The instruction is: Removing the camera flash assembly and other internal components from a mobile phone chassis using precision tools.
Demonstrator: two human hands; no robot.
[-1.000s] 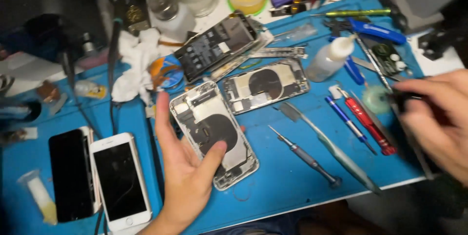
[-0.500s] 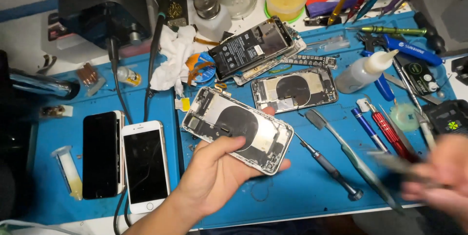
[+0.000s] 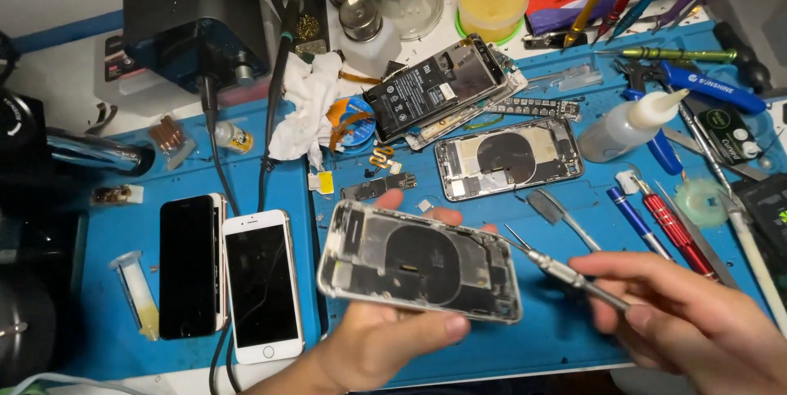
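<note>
- Two hands in view, both near the front edge of the blue mat [image 3: 270, 174].
- Left hand [image 3: 385, 338] grips an opened phone shell [image 3: 420, 262] from below: thumb on its near edge, fingertips over the far edge. Shell is lifted off the mat, tilted, insides facing up, dark round coil in the middle.
- Right hand [image 3: 697, 321] is closed around a thin metal screwdriver [image 3: 566, 272]; its tip sits at the shell's right end, whether touching I cannot tell.
- Left of the shell: white phone [image 3: 261, 297] and black phone [image 3: 190, 265], flat on the mat, side by side, screens up.
- Right of the shell: red pen-like tool [image 3: 674, 233] and blue pen-like tool [image 3: 633, 220] lying on the mat.
- Just behind the shell: second opened phone shell [image 3: 508, 157], flat on the mat, same kind of coil showing.
- Behind that: third phone with black battery exposed [image 3: 438, 88], tilted on a stack of parts.
- Left of that phone: crumpled white cloth [image 3: 310, 100].
- Right of the second shell: white squeeze bottle [image 3: 627, 124] on its side.
- Far back, off the mat: yellow lidded tub [image 3: 490, 3], black box-shaped station [image 3: 193, 10].
</note>
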